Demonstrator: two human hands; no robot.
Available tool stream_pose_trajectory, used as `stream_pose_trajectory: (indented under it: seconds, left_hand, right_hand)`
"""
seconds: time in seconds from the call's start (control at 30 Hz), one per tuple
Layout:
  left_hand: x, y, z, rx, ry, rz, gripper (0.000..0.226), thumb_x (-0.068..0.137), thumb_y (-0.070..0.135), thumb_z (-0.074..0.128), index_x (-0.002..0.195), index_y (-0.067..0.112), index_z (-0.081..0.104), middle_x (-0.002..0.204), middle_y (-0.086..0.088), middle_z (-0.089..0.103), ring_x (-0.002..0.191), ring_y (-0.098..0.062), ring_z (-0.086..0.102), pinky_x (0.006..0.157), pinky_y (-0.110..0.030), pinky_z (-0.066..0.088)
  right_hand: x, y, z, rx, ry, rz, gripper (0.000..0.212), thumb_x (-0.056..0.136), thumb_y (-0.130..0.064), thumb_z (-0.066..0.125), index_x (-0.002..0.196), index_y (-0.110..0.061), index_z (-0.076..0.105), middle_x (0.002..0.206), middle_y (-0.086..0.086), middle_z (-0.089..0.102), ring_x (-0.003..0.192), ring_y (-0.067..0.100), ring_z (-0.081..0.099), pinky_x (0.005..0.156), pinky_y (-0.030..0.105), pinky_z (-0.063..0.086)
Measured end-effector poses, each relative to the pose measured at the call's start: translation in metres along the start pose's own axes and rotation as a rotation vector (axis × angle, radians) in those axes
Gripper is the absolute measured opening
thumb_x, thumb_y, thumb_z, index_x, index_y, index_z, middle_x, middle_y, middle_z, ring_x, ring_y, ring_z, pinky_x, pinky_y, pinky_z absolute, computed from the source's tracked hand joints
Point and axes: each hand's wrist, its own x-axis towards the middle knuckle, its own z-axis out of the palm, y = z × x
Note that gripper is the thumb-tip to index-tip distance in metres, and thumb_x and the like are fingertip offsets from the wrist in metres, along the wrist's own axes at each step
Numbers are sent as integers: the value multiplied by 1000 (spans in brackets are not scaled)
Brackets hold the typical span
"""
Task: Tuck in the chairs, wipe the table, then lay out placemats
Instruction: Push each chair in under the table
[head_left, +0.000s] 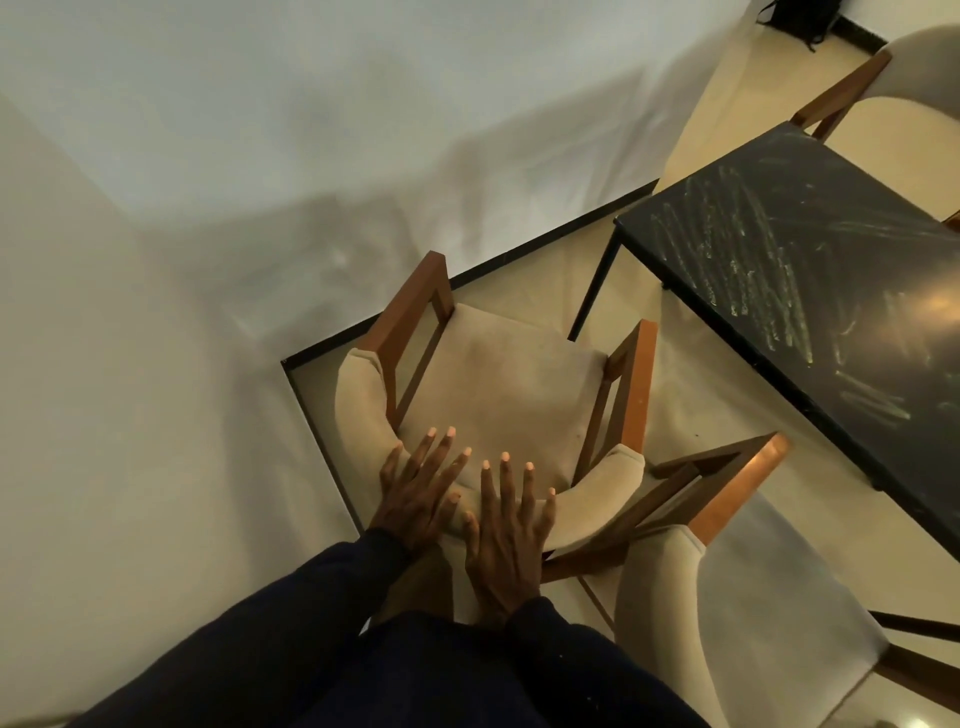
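While the left hand and the right hand lay side by side on the padded backrest, fingers straight and spread, gripping nothing, beige chair stood near the corner of the dark table, apart from it, pale smears on the tabletop, far chair beyond.

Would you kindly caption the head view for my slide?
Left hand and right hand rest flat on the backrest of a beige chair beside the smeared black table.
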Motion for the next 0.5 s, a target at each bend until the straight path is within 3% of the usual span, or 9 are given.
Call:
stream_pose_trajectory:
  seconds: [0.17, 0.3, 0.5]
  left_hand:
    - [18, -25, 8, 20, 42, 88, 60, 102, 50, 41, 157, 25, 48, 170, -10, 35, 157, -33, 30, 121, -60, 19]
    - [43, -57, 7, -18, 34, 113, 62, 101, 47, 42, 160, 27, 44, 173, -8, 30, 160, -32, 25, 122, -60, 17]
    - [93, -81, -6, -53, -10, 165, 61, 100, 45, 44, 158, 28, 46, 171, -6, 34, 159, -30, 26, 123, -59, 15]
  right_hand:
    - [16, -11, 2, 2, 17, 45, 80, 109, -60, 43, 172, -30, 4, 180, 3, -10, 165, 32, -12, 127, 67, -3]
    - [43, -32, -8, 55, 8, 56, 73, 112, -57, 34, 172, -33, -2, 179, -3, -15, 164, 27, -18, 128, 63, -9]
    - [88, -39, -20, 35, 36, 81, 70, 113, -56, 31, 171, -35, -3, 179, -4, -14, 165, 26, -16, 129, 62, -5]
